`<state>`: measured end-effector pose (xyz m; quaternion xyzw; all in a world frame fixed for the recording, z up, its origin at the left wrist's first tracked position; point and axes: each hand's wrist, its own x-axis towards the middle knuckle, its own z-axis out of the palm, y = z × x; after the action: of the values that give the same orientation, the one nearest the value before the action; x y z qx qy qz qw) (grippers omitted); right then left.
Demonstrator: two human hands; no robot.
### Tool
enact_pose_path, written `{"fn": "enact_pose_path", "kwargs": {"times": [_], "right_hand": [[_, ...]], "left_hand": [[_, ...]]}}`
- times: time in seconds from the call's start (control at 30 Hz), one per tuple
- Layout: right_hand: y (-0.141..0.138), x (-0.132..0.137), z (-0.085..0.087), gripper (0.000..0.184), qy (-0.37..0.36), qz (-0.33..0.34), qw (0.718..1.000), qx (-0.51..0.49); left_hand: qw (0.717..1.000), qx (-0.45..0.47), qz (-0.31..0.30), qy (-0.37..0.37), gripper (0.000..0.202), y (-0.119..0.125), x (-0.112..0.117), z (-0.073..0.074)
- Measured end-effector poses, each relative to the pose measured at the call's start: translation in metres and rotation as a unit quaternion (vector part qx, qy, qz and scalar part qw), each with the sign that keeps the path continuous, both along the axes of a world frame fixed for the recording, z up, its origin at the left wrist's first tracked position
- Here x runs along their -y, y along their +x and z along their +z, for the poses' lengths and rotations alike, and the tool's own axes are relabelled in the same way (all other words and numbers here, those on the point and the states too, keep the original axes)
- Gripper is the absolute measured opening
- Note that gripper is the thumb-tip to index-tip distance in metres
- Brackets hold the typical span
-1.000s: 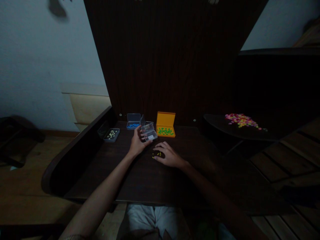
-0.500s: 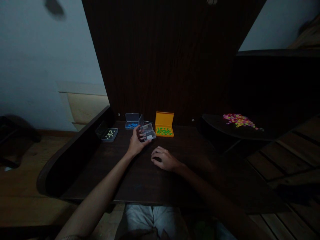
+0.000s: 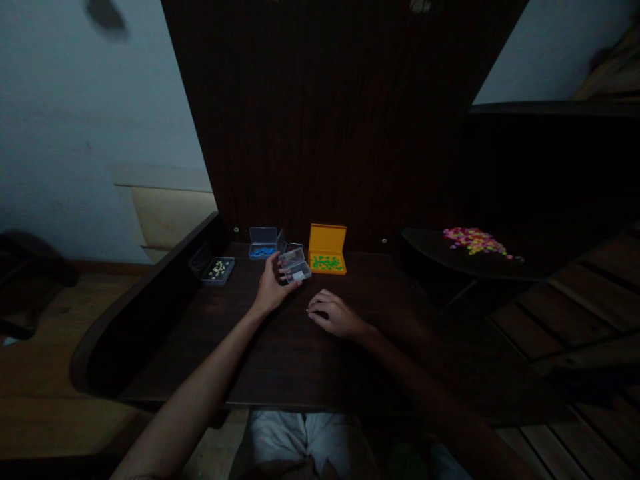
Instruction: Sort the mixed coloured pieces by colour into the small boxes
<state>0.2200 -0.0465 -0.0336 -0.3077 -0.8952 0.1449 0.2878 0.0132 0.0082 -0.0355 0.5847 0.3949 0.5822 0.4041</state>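
Note:
My left hand (image 3: pixel 271 288) grips a small clear plastic box (image 3: pixel 295 264) with its lid up, near the back of the dark wooden table (image 3: pixel 280 353). My right hand (image 3: pixel 334 314) rests palm down on the table just right of it, fingers curled over a spot where a tiny yellow piece (image 3: pixel 307 311) peeks out at the fingertips. What else lies under that hand is hidden. An open orange box (image 3: pixel 327 249) with green pieces stands right behind the clear box.
A clear box with blue pieces (image 3: pixel 264 242) and a dark box with pale pieces (image 3: pixel 217 269) stand at the back left. A pile of pink and yellow pieces (image 3: pixel 474 241) lies on a dark round surface at right. A tall dark panel rises behind the table.
My right hand has curled its fingers over the small yellow pieces that showed on the table a second ago; they are now almost all covered. My left hand keeps hold of the clear box.

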Motion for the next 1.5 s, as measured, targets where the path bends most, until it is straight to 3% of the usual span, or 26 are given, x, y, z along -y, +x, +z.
{"fn": "enact_pose_path", "kwargs": {"times": [0.17, 0.33, 0.43, 0.73, 0.9, 1.0, 1.13, 1.5], "right_hand": [[0.022, -0.001, 0.008, 0.012, -0.019, -0.017, 0.999, -0.022], [0.048, 0.000, 0.006, 0.043, -0.069, -0.044, 0.997, -0.003], [0.055, 0.001, 0.000, 0.041, -0.087, -0.070, 0.994, -0.006], [0.029, 0.006, -0.005, 0.027, -0.035, -0.063, 0.995, -0.065], [0.023, 0.007, -0.001, 0.029, -0.039, -0.066, 0.995, -0.059], [0.024, 0.008, -0.003, 0.041, -0.038, -0.073, 0.997, -0.010], [0.022, 0.008, -0.009, 0.049, -0.071, -0.039, 0.996, 0.037], [0.015, 0.003, -0.003, 0.031, -0.036, 0.049, 0.996, 0.064]], "left_hand": [[1.000, -0.003, -0.012, -0.001, 0.090, 0.002, 0.003, 0.002], [1.000, -0.024, -0.014, -0.007, 0.090, 0.002, 0.006, 0.004], [0.999, -0.028, -0.015, -0.008, 0.090, 0.001, 0.005, 0.002], [0.999, -0.036, -0.016, 0.002, 0.086, 0.002, 0.005, 0.000], [0.999, -0.037, -0.012, 0.004, 0.085, 0.001, 0.004, 0.000], [0.999, -0.032, -0.014, 0.000, 0.086, 0.001, 0.004, 0.000], [0.999, -0.030, -0.018, -0.004, 0.086, 0.002, 0.005, 0.001], [0.999, -0.044, -0.009, 0.005, 0.084, 0.001, 0.008, 0.004]]}}
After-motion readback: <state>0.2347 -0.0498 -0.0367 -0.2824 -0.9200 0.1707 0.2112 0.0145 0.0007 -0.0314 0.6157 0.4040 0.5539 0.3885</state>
